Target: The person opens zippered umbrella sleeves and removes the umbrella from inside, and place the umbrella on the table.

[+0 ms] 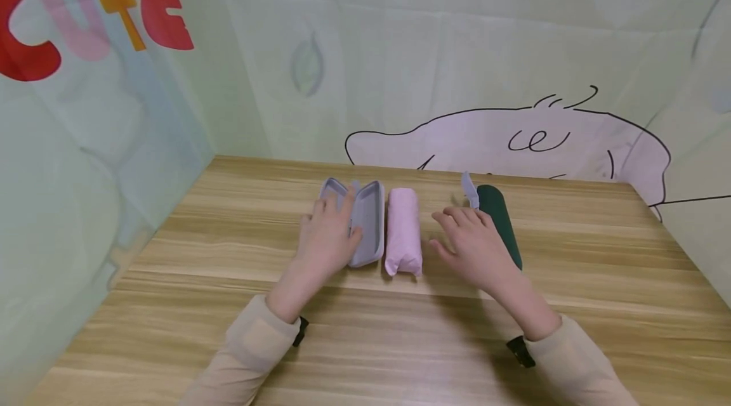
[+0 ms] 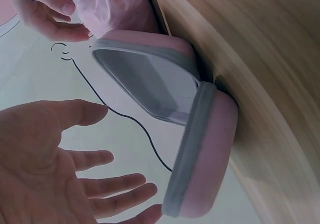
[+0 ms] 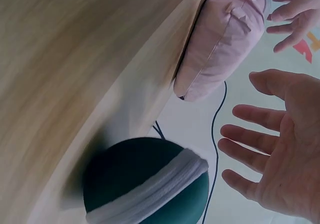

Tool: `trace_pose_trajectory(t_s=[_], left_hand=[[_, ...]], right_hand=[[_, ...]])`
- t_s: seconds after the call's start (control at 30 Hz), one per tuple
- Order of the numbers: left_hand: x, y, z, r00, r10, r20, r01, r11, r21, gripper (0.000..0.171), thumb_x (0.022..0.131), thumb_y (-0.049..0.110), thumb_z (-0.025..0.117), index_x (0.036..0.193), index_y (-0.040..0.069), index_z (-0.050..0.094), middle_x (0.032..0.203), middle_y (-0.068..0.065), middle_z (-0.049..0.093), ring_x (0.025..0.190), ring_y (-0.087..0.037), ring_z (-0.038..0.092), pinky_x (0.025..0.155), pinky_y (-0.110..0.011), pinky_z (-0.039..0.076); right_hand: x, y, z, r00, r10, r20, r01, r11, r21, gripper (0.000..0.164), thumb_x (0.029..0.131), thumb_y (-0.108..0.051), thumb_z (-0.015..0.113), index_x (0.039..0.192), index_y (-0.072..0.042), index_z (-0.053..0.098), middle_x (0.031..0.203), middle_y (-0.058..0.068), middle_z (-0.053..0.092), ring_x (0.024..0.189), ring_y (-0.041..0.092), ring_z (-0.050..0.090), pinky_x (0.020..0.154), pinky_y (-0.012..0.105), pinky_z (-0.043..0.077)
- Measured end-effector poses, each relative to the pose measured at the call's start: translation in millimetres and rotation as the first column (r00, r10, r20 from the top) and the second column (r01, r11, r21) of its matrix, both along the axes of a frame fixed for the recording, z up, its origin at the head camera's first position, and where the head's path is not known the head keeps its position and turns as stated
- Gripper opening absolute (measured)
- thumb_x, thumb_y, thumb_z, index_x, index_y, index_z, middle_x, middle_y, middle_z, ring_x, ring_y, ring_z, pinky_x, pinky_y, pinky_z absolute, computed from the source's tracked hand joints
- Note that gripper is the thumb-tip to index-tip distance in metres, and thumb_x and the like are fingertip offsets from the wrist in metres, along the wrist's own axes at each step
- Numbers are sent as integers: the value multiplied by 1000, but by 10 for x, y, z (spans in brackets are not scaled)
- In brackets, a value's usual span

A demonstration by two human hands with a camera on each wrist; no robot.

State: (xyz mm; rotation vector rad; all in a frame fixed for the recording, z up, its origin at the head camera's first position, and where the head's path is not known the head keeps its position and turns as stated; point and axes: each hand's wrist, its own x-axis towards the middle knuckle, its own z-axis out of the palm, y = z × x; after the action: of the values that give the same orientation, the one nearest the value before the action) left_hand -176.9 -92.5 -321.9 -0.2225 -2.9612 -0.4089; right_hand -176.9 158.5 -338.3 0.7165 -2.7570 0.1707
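- Pale printed cloth [image 1: 411,38] backs the head view, with coloured letters [image 1: 165,18] at upper left and a line-drawn character [image 1: 474,133] right of centre; below it spreads a wood-grain table [image 1: 365,342].
- Just left of the head view's centre lies a hinged case [image 1: 368,222], its halves parted to show a grey lining. The left hand [image 1: 325,235] is over it, fingers extended.
- Just right of the case lies a pink bundle [image 1: 403,228]; farther right, a dark green object [image 1: 498,212] with a pale strip [image 1: 470,190] at its upper left. The right hand [image 1: 474,244] overlaps it, fingers loosely bent.
- Left wrist view: the case fills the middle, pink outside with grey edges; the left hand, at lower left, has its fingers spread and grips nothing. Whether the little finger touches the case's lower edge, I cannot tell. The bundle is at the top.
- Right wrist view: the green object sits at bottom centre, the strip across it. The right hand, at right, is apart from it, fingers relaxed and separated, holding nothing. The bundle is at upper centre.
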Motion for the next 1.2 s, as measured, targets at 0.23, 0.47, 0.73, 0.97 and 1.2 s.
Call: trace_pose_trajectory(t_s=[0.23, 0.47, 0.73, 0.97, 1.2], left_hand=[[9, 85, 2, 1000, -25, 0, 25, 999, -30, 70, 91, 31, 61, 151, 15, 29, 140, -21, 48, 126, -39, 48, 94, -58, 45], [19, 166, -10, 998, -52, -19, 52, 998, -39, 63, 91, 30, 61, 147, 16, 37, 138, -18, 51, 125, -38, 49, 91, -57, 46], [33, 288, -43, 997, -71, -11, 70, 997, -36, 63, 90, 31, 64, 146, 17, 40, 139, -16, 51, 125, -36, 49, 90, -54, 45], [39, 372, -30, 996, -90, 16, 91, 995, -44, 65, 91, 32, 62, 149, 18, 37, 139, -15, 50, 126, -35, 48, 92, -53, 45], [63, 455, -15, 992, -125, 11, 126, 990, -61, 63, 91, 31, 61, 148, 16, 37, 137, -15, 52, 123, -34, 49, 89, -51, 46]], right_hand=[[-19, 84, 3, 1000, 2, -19, -2, 1000, 15, 44, 90, -34, 65, 125, -7, 59, 122, 13, 62, 121, 32, 53, 104, 53, 37], [-42, 178, -14, 999, -4, -45, 5, 1000, 26, 44, 90, -33, 66, 124, -5, 61, 122, 14, 62, 118, 32, 54, 104, 52, 37], [-67, 266, -24, 999, -19, -47, 19, 1000, 9, 43, 89, -30, 66, 124, -4, 61, 124, 15, 62, 120, 33, 53, 103, 53, 37], [-78, 308, -26, 999, -29, -34, 29, 1000, 1, 41, 90, -28, 65, 123, -4, 61, 123, 14, 62, 120, 33, 53, 102, 54, 38], [-81, 341, -13, 998, -50, -40, 50, 999, 4, 41, 89, -28, 66, 122, -3, 61, 121, 15, 62, 119, 33, 53, 101, 56, 38]])
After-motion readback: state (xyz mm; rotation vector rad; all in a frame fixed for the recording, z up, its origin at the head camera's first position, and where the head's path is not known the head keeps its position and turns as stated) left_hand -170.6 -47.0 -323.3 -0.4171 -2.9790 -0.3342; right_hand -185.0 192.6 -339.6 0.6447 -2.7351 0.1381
